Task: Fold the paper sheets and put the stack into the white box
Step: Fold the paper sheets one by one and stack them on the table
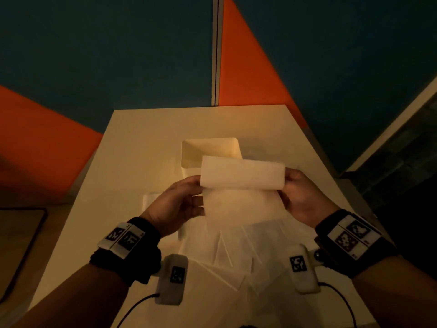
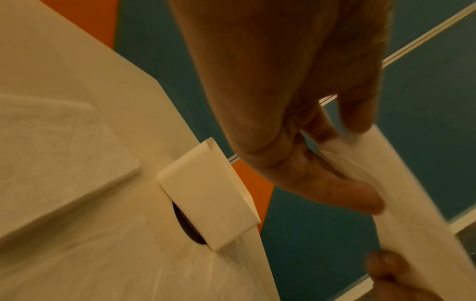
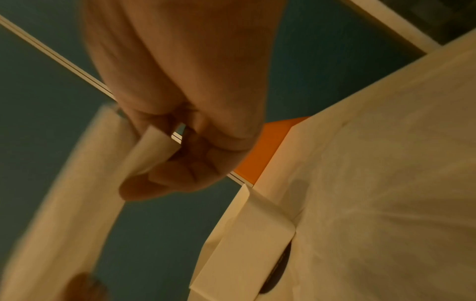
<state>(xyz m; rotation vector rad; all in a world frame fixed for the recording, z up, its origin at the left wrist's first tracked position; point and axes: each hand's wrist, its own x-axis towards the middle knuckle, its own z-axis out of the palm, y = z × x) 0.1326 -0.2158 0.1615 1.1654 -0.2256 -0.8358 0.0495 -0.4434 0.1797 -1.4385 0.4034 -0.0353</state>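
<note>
Taking the white box (image 1: 209, 151) as the landmark, the loose paper sheets (image 1: 227, 252) lie spread on the table (image 1: 132, 143) on the near side of it, overlapping unevenly. Just in front of the box and lifted clear of that pile, one sheet (image 1: 241, 171) hangs bent over in a soft loop, its far part partly covering the box's near rim.

The left hand (image 1: 176, 204) pinches the sheet's left edge between thumb and fingers; the right hand (image 1: 300, 197) pinches the right edge the same way, both palms turned inward, wrists level. A small folded stack (image 2: 59, 146) rests left of the box.

The risk, as I judge it, is a skewed crease: thin paper held only at two edges sags in the middle, so the halves may land misaligned. The dangling lower edge could also drag the loose sheets beneath out of place.
</note>
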